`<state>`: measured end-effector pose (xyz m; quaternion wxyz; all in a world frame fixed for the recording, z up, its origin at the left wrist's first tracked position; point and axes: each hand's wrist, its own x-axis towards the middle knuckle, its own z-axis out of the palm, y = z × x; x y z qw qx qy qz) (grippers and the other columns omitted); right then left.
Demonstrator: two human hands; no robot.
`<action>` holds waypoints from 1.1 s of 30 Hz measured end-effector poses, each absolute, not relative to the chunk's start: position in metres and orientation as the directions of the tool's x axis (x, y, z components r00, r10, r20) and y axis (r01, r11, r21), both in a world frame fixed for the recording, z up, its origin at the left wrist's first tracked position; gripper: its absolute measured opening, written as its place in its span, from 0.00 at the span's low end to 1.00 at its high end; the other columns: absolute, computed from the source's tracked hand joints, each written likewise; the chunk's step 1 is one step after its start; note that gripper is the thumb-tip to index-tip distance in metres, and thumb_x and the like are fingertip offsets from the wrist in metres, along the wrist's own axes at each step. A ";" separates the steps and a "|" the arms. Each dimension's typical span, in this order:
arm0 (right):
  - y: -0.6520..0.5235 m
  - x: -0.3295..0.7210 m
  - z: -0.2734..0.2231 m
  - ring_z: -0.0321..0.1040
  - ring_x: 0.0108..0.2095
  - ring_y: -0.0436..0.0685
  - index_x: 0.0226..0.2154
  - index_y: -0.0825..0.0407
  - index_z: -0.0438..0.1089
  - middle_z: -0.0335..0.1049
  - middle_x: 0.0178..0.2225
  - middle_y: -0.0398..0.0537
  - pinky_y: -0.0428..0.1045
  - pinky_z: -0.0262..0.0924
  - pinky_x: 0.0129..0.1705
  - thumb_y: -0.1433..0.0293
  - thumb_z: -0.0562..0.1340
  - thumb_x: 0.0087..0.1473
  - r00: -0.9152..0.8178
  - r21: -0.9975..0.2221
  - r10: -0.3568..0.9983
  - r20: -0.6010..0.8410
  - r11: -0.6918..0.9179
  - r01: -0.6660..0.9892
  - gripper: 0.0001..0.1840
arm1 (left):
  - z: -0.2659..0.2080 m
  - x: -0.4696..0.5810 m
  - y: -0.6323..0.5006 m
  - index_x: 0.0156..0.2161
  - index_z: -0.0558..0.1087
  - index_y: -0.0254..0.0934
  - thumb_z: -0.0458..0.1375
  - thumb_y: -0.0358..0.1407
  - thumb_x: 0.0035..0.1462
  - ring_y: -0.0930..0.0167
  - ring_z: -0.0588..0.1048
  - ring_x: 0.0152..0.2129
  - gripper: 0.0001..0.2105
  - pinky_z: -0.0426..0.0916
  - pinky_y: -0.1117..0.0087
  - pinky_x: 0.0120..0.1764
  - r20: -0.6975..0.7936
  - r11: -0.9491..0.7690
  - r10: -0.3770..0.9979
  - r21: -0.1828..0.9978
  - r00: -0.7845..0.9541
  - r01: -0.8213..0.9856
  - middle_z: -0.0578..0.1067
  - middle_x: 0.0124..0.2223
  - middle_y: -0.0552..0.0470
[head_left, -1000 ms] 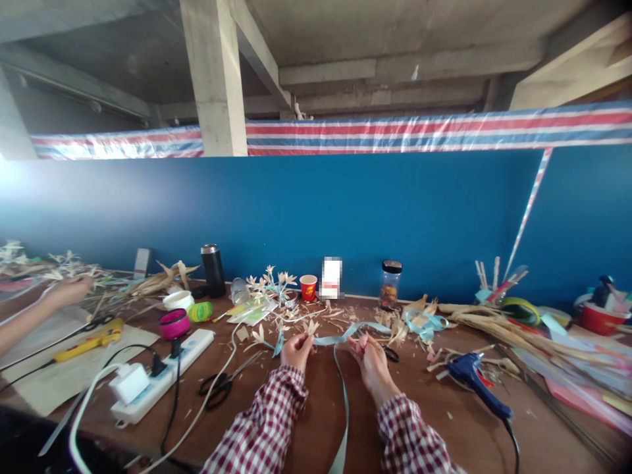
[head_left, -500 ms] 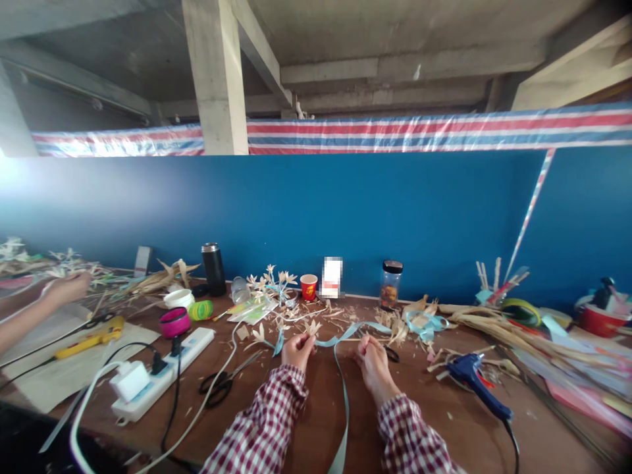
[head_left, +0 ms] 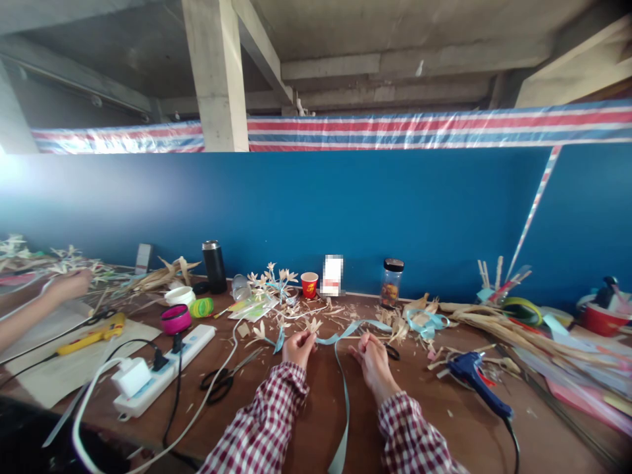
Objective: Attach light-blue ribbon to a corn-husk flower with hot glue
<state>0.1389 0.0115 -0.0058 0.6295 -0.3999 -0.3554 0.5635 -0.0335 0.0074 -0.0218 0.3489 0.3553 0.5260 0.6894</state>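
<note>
My left hand (head_left: 298,349) is closed in a pinch just below a pale husk flower (head_left: 313,326). A blue-green ribbon (head_left: 340,382) runs from beside those fingers. One stretch lies toward the right and another hangs down the table's front. My right hand (head_left: 371,359) is also closed, its fingertips pinched on the flower's thin stem (head_left: 349,338), which shows faintly between the hands. Another husk flower (head_left: 259,332) lies left of my left hand. Black-handled scissors (head_left: 220,384) rest on the table to the left, and a second dark scissor handle (head_left: 393,353) shows behind my right hand.
A blue glue gun (head_left: 471,375) lies right, near dried husks (head_left: 469,316). Left are a white power strip (head_left: 162,372) with cables and a yellow glue gun (head_left: 93,334). A red cup (head_left: 309,285) and jar (head_left: 392,283) stand behind. A co-worker's hand (head_left: 72,284) is far left.
My hands stay almost in place, with the flower and ribbon between them. The view has shifted very slightly.
</note>
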 end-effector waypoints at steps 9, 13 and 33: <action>0.012 0.139 -0.006 0.48 0.19 0.48 0.16 0.49 0.53 0.50 0.16 0.37 0.50 0.63 0.32 0.69 0.58 0.37 0.122 -0.898 0.992 0.002 0.056 -0.436 0.10 | -0.017 -0.033 0.004 0.29 0.75 0.28 0.64 0.37 0.38 0.72 0.70 0.13 0.12 0.65 0.74 0.19 0.148 -0.210 0.850 0.975 -0.505 -0.067 0.71 0.15 0.52; 0.011 0.139 -0.006 0.48 0.18 0.48 0.16 0.49 0.53 0.50 0.16 0.37 0.51 0.63 0.33 0.70 0.58 0.37 0.123 -0.895 0.992 0.004 0.059 -0.442 0.10 | -0.018 -0.033 0.004 0.28 0.75 0.29 0.64 0.37 0.38 0.72 0.69 0.13 0.11 0.66 0.74 0.20 0.158 -0.209 0.849 0.977 -0.503 -0.046 0.71 0.14 0.53; 0.012 0.139 -0.007 0.47 0.19 0.48 0.17 0.49 0.53 0.49 0.17 0.37 0.50 0.63 0.32 0.71 0.57 0.36 0.113 -0.892 0.994 -0.007 0.045 -0.449 0.09 | -0.018 -0.034 0.003 0.28 0.76 0.30 0.64 0.39 0.39 0.70 0.70 0.14 0.12 0.66 0.71 0.21 0.164 -0.198 0.856 0.980 -0.489 -0.017 0.71 0.15 0.52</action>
